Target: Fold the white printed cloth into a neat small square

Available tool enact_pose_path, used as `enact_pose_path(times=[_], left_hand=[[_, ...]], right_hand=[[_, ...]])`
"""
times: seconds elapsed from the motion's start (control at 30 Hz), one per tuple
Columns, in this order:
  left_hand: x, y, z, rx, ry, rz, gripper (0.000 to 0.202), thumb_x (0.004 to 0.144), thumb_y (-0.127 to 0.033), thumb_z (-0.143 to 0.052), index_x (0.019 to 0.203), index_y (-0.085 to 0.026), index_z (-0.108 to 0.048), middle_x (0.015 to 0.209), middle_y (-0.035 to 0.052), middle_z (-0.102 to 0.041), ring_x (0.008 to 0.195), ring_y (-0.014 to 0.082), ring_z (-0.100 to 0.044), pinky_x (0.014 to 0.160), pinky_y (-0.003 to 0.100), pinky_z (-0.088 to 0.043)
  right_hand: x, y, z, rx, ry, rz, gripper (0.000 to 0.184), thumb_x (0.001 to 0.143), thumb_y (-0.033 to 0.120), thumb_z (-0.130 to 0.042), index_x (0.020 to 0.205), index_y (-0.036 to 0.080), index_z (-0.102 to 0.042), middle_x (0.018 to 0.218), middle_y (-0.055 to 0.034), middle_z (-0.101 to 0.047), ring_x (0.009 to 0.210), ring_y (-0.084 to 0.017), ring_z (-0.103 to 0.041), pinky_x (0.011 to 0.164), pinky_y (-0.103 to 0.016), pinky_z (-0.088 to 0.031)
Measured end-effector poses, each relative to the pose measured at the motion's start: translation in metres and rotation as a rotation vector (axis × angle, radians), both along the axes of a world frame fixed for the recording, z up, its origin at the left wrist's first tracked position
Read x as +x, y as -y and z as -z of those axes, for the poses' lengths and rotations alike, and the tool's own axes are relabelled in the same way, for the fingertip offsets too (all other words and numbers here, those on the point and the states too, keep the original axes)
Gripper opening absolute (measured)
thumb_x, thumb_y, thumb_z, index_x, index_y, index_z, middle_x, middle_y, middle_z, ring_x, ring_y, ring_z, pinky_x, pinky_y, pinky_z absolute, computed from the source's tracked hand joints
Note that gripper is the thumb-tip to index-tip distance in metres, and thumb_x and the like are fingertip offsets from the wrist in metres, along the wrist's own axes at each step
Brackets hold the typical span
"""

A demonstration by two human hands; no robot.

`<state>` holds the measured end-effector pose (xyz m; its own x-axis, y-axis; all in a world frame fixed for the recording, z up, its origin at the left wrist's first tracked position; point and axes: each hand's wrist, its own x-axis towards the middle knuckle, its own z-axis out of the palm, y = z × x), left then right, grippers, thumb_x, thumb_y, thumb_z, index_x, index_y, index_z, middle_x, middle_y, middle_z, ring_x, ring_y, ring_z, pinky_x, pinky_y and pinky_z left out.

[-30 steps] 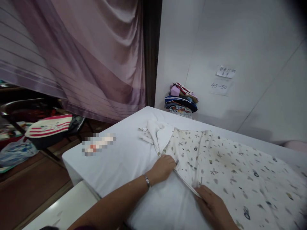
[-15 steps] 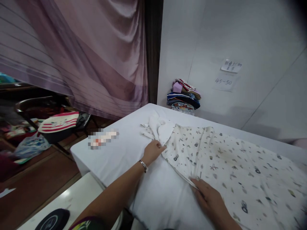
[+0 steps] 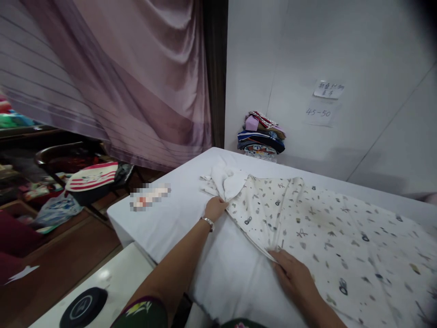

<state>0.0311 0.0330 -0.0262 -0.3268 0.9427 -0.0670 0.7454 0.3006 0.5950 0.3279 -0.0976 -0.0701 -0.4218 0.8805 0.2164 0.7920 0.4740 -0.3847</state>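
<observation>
A white cloth (image 3: 317, 228) printed with small grey, black and brownish motifs lies spread over the white table (image 3: 170, 223). Its left end narrows to a bunched plain white part (image 3: 235, 187). My left hand (image 3: 215, 209), with a bracelet at the wrist, pinches the near edge of the cloth beside that bunched end. Farther right along the same edge, my right hand (image 3: 295, 273) has its fingers and thumb closed on the fabric. Between the two hands the edge runs as a fairly straight slant. The fingertips of both hands are partly hidden.
A stack of folded clothes (image 3: 261, 136) stands at the table's far side by the wall. A blurred-out item (image 3: 150, 197) lies on the left of the table. Nearer me is a white surface with a round black object (image 3: 83, 307). Chair (image 3: 92, 182) and curtain (image 3: 164, 91) are at left.
My left hand has shifted a little left and now pinches the cloth edge, which is pulled straighter. My right hand keeps its hold. The camera view has moved slightly.
</observation>
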Motion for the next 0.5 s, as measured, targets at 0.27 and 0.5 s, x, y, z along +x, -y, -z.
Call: enact_pose_path(times=[0.27,0.5], left_hand=[[0.013,-0.006,-0.001,-0.012,-0.042,-0.118,0.036,0.072,-0.033,-0.06,0.1,-0.012,-0.052,0.106,0.0169,-0.063,0.098,0.0257,-0.059,0.073,0.029,-0.04],[0.009,-0.016,-0.001,-0.04,-0.013,-0.113,0.029,0.069,-0.029,-0.062,0.092,-0.011,-0.057,0.101,0.0189,-0.065,0.096,0.0257,-0.062,0.07,0.028,-0.042]], right_hand=[[0.0,0.0,0.001,0.017,-0.066,-0.029,0.037,0.089,0.028,-0.036,0.115,0.027,-0.062,0.108,-0.0044,-0.066,0.097,-0.02,-0.062,0.079,-0.032,-0.052],[-0.002,0.0,-0.008,-0.014,-0.092,-0.043,0.036,0.089,0.028,-0.036,0.112,0.026,-0.063,0.102,-0.0043,-0.066,0.091,-0.019,-0.062,0.077,-0.031,-0.051]])
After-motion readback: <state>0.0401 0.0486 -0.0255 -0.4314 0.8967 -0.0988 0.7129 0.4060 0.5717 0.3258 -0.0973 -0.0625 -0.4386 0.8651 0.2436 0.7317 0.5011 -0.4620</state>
